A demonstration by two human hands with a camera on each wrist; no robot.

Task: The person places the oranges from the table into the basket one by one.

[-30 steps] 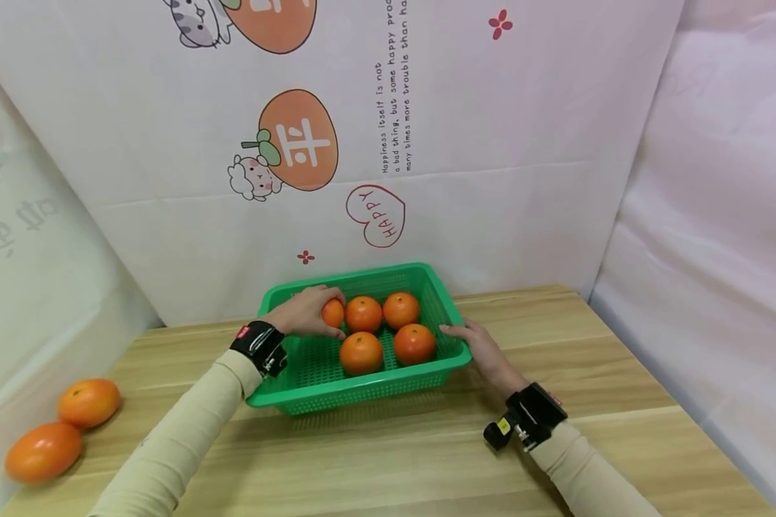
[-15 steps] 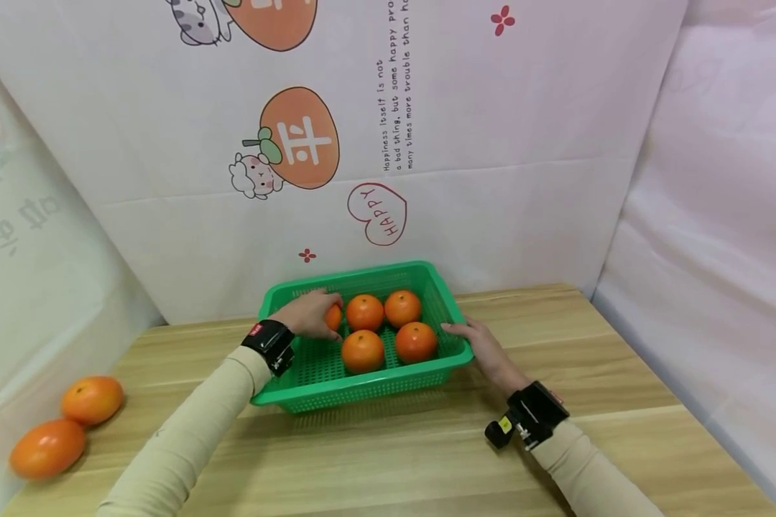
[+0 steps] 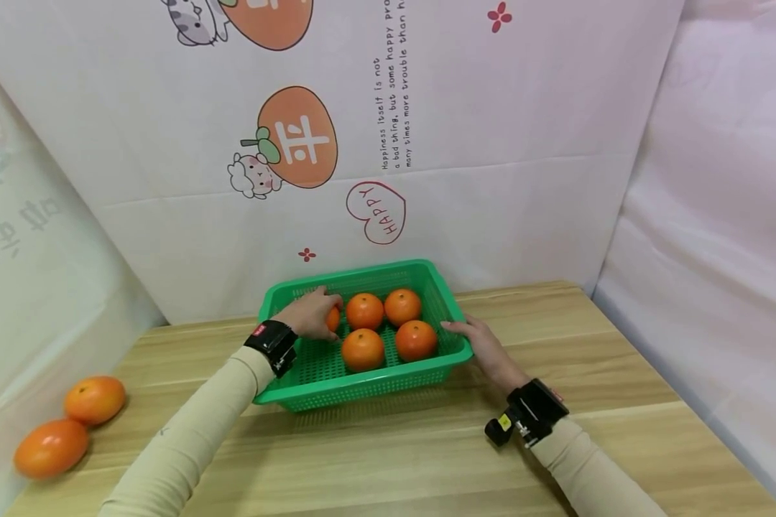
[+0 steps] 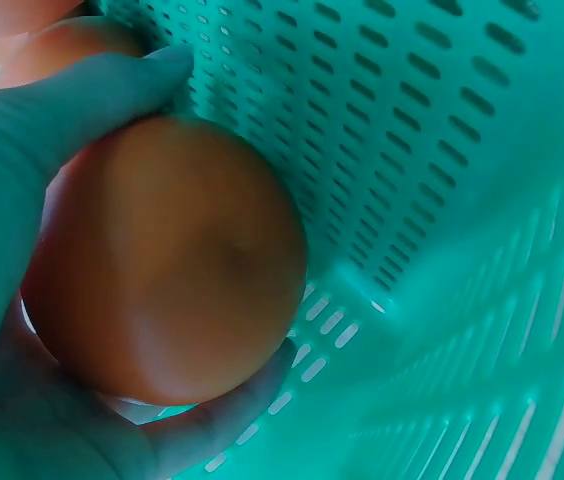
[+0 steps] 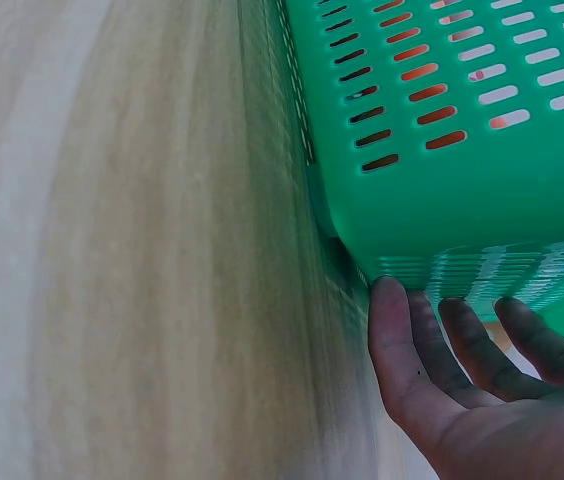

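The green perforated plastic basket (image 3: 368, 391) stands near the back of the table with several oranges inside. Reaching into its left part, my left hand (image 3: 302, 316) holds an orange (image 4: 177, 265), with thumb and fingers curved round its sides. Most of that fruit is hidden by the hand in the head view; in the left wrist view it sits low by the mesh wall. My right hand (image 3: 485, 350) grips the basket's right end, thumb over the rim, with fingertips (image 5: 390, 300) against the outer wall. Beside the held fruit are oranges in two rows, including a front one (image 3: 363, 350).
Two more oranges, a rear one (image 3: 95, 399) and a nearer one (image 3: 52, 448), lie together at the table's left edge. A white printed cloth (image 3: 491, 179) hangs right behind the basket. Wood-grain table (image 3: 394, 459) stretches in front of it.
My left wrist has shifted slightly to the right, its fingers still round the same orange. The right hand keeps its place on the basket.
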